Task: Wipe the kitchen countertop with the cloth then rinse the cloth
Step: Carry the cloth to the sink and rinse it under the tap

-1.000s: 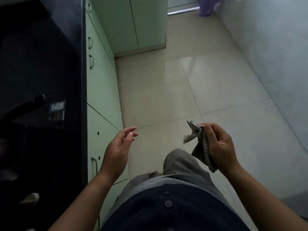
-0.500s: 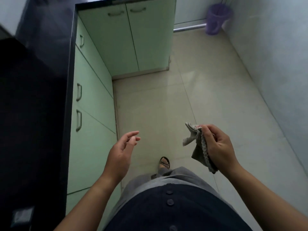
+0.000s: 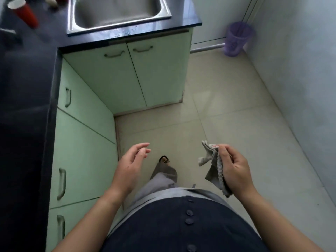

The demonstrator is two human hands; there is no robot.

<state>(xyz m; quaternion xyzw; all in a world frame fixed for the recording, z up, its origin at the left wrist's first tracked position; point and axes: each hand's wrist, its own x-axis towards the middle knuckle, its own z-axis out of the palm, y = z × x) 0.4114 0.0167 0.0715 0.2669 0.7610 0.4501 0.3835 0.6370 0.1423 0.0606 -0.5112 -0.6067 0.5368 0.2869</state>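
A crumpled grey cloth hangs from my right hand, which is closed around it above the floor at the lower right. My left hand is held out empty at waist height, fingers loosely apart, near the green cabinet fronts. The dark countertop runs down the left side and turns across the top. A steel sink is set into it at the top, well ahead of both hands.
A red cup lies tilted on the counter left of the sink. Pale green cabinets form an inside corner. A purple bin stands by the right wall. Beige floor tiles lie between cabinets and wall.
The view has swung and tilted up along the counter, so the sink, red cup and bin came into sight. Both hands kept their pose, the right still gripping the cloth.
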